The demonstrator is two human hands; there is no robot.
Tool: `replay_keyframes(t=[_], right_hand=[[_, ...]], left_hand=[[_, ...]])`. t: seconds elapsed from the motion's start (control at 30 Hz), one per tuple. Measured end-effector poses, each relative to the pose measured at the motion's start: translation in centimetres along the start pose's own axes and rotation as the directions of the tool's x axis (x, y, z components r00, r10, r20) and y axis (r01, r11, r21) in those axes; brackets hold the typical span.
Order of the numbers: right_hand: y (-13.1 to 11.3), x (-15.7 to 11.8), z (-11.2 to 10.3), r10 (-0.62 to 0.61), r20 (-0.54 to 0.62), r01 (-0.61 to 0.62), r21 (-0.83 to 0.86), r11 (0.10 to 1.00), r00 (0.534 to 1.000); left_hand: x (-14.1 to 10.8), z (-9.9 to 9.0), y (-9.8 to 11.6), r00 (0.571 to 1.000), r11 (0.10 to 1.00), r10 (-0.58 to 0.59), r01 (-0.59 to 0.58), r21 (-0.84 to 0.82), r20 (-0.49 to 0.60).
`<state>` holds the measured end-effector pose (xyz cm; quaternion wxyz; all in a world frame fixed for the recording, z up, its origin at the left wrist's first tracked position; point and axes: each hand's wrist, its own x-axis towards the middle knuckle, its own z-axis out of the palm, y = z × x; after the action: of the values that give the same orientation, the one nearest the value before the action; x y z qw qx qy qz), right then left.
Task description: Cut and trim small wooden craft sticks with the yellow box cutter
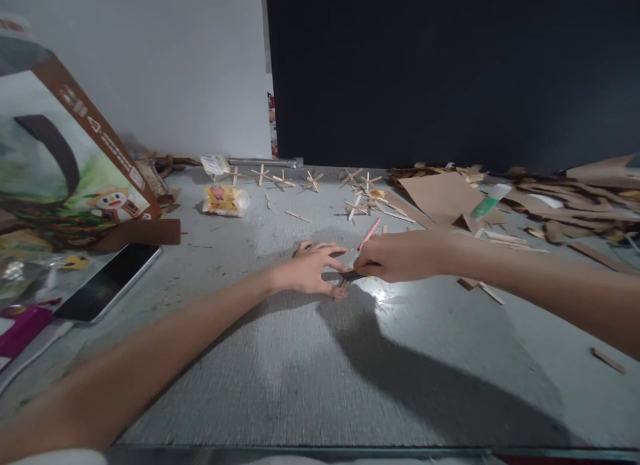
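My left hand (307,270) lies on the grey tabletop (240,365) with its fingers spread. Its thumb and forefinger rest beside a small brown strip of wood (343,285), partly hidden under the thumb. From the right, my right hand (393,257) comes in with its fingers closed around a dark-tipped tool (351,275), which looks like a utility knife with some yellow on it. The tool's tip meets the strip between my left thumb and forefinger. Just behind my right hand is a thin pink-and-white stick (370,233).
Several star-shaped stick pieces (313,181) stand along the back. At the right are a glue stick (493,199), brown cardboard (440,195) and loose wooden sticks (505,239). To the left lie a phone (110,281), a yellow packet (223,201) and a large printed bag (65,145).
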<state>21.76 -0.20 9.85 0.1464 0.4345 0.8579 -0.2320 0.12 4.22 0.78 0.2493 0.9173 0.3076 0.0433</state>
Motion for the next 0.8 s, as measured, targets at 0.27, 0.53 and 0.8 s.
replay_keyframes(t=[0.27, 0.53, 0.8], right_hand=[[2.9, 1.0, -0.1, 0.054, 0.111, -0.081, 0.25, 0.965, 0.992], [3.1, 0.5, 0.5, 0.175, 0.206, -0.255, 0.481, 0.839, 0.963], [4.9, 0.9, 1.6, 0.162, 0.349, -0.369, 0.689, 0.624, 0.923]], left_hand=[[0.1, 0.4, 0.0, 0.999, 1.0, -0.009, 0.008, -0.013, -0.048], [0.1, 0.5, 0.3, 0.997, 1.0, -0.007, 0.006, -0.014, -0.075], [0.1, 0.7, -0.1, 0.996, 1.0, 0.007, -0.009, -0.021, -0.089]])
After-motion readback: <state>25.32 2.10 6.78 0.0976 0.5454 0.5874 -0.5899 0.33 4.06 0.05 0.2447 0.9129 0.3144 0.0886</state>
